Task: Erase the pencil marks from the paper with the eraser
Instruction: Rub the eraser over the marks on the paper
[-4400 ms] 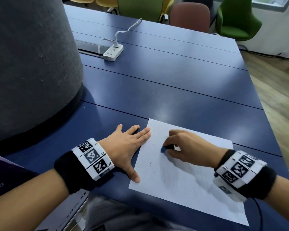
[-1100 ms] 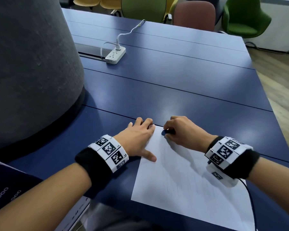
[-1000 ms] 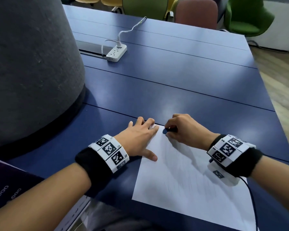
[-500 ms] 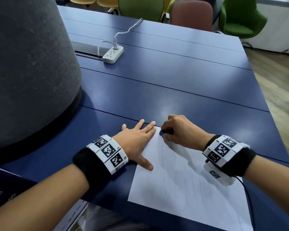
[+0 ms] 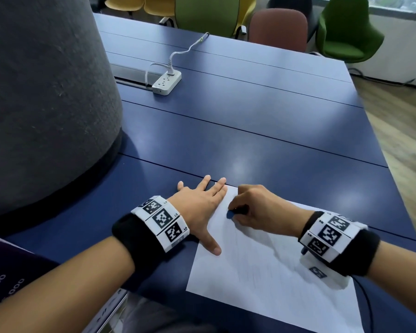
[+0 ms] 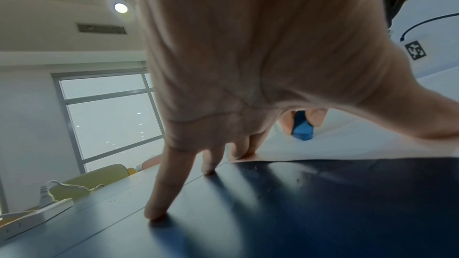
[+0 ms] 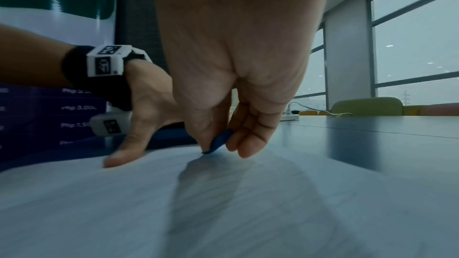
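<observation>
A white sheet of paper (image 5: pixel 269 280) with faint grey pencil marks lies on the blue table (image 5: pixel 250 131). My right hand (image 5: pixel 255 207) pinches a small blue eraser (image 5: pixel 231 213) between thumb and fingers, its tip pressed on the paper near the far left corner. The eraser (image 6: pixel 301 128) also shows in the left wrist view, and the eraser (image 7: pixel 219 141) touches the sheet in the right wrist view. My left hand (image 5: pixel 202 207) lies flat with straight fingers on the paper's left edge, thumb (image 5: pixel 211 246) spread onto the sheet.
A large grey fabric-covered column (image 5: pixel 41 92) stands on the left. A white power strip (image 5: pixel 166 81) with a cable lies far on the table. Green, yellow and pink chairs (image 5: pixel 346 32) stand behind the table. Wooden floor (image 5: pixel 399 131) lies to the right.
My right hand has drawn the eraser a little back toward me and onto the paper from its far corner. The left hand's fingers have stretched out flatter; the paper has stayed put.
</observation>
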### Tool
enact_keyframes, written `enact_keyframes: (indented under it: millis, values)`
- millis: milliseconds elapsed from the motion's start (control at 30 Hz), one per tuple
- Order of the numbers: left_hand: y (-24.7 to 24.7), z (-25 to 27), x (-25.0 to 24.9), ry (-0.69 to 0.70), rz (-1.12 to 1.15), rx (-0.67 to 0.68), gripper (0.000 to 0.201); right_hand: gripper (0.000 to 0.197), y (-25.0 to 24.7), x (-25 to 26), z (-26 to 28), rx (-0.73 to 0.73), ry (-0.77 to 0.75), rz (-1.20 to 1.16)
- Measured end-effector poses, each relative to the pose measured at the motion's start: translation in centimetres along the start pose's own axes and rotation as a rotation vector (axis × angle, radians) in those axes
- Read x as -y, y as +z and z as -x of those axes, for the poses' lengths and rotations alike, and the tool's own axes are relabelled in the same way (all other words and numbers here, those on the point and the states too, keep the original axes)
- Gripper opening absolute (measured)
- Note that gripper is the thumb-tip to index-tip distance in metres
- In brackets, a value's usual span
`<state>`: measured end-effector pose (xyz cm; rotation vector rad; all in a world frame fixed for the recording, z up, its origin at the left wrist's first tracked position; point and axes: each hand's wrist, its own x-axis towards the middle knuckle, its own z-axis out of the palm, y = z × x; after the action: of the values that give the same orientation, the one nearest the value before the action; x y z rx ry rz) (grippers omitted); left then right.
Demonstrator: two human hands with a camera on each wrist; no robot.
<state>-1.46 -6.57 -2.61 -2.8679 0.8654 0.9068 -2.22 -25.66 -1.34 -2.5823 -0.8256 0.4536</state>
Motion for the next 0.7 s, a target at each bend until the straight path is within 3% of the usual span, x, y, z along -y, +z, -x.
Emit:
enact_keyframes:
  millis: [133,333,500,633,700]
  values:
    - [0.0,0.0,0.1,-0.003,-0.005,-0.009,0.143,0.016,-0.8,-1.3,-1.1,-0.093,0.071,0.017]
    - [0.0,-0.1,0.0,-0.010,0.002,0.004,0.144,0.016,0.1,-0.2,0.4,0.027,-0.011,-0.022]
    - [0.2,-0.1,0.2,-0.007,0.002,0.000,0.144,0.016,-1.0,-2.2,-1.2,-0.125,0.100,0.013]
    - [0.1,-0.1,0.2,-0.003,0.005,0.004,0.144,0.013,-0.3,-0.9,0.5,-0.017,0.030,-0.019]
    - [0.1,-0.2,0.1,-0.004,0.000,0.007,0.145,0.013,-0.8,-1.4,0.5,-0.031,0.037,-0.013]
